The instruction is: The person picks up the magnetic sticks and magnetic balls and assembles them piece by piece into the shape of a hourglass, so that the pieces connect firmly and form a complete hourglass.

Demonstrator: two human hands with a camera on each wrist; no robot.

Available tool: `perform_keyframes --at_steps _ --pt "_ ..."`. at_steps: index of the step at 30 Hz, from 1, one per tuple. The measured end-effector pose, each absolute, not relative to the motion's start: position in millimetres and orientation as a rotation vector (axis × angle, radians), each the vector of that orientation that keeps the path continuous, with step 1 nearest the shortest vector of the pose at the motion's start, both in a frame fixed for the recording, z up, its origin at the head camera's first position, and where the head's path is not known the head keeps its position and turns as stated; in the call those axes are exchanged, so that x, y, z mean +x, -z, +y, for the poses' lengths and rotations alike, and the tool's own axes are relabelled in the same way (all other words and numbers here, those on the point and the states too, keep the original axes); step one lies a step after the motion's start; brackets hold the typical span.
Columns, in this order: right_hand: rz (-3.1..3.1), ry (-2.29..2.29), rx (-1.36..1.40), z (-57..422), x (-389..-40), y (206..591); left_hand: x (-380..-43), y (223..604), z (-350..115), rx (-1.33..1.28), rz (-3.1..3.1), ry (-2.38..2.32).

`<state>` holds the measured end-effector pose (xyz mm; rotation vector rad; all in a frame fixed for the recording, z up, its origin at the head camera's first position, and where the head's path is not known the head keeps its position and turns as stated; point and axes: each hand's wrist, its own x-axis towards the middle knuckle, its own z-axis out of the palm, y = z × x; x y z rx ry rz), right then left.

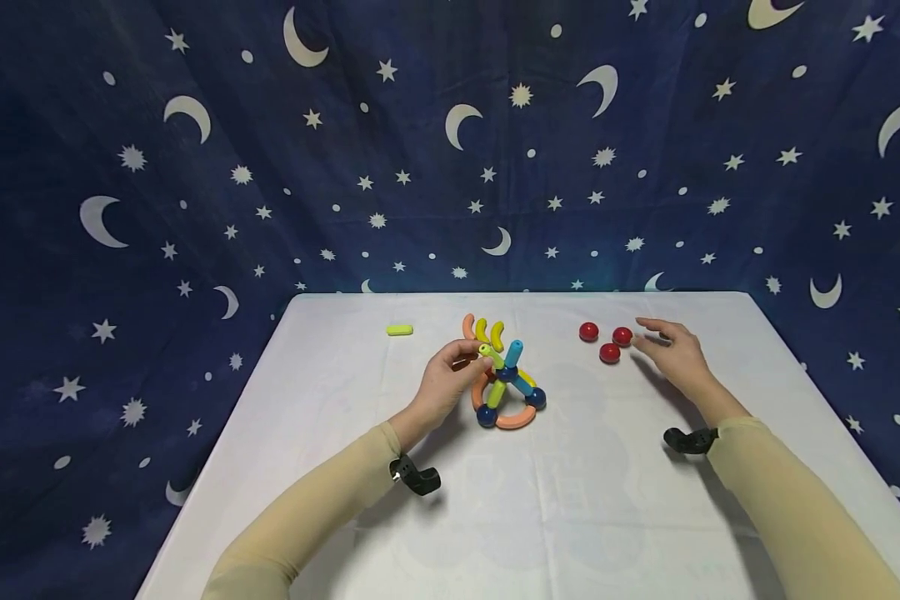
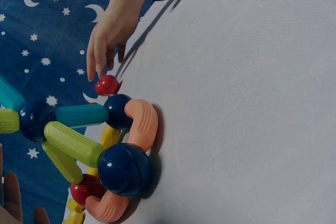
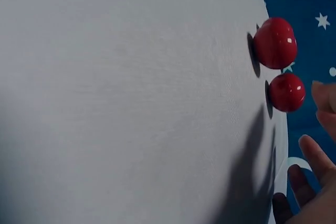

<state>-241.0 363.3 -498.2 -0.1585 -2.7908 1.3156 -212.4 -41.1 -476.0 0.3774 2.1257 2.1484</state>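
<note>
A build of magnetic sticks and balls stands mid-table. Its base joins dark blue balls, a red ball and curved orange sticks. Straight green and blue sticks slope up to a top blue ball, from which a light green stick and a blue stick point upward. My left hand pinches the light green stick near its free end. On the right, my right hand hovers with fingers spread, fingertips close to a red ball, and holds nothing.
Two more red balls, one in front and one to the left, lie beside that ball. Curved yellow sticks and an orange one lie behind the build. A short green stick lies at back left.
</note>
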Motion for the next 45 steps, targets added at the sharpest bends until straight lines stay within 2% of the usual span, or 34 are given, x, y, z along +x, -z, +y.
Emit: perform_keyframes --at_steps 25,34,41,45 --pt "-2.952 -1.132 -0.275 365.0 -260.0 510.2 -212.9 476.0 -41.1 0.354 2.104 -2.124" --pt "-2.955 -1.048 -0.228 363.3 -259.3 509.7 -212.9 477.6 -42.4 0.377 2.084 -2.144" --pt "-2.787 -1.375 -0.396 361.3 -263.8 496.8 -213.4 480.6 -42.3 0.391 2.055 -2.167" --pt "-2.681 -1.520 -0.320 347.9 -268.0 470.6 -214.0 481.2 -42.1 0.379 2.073 -2.153"
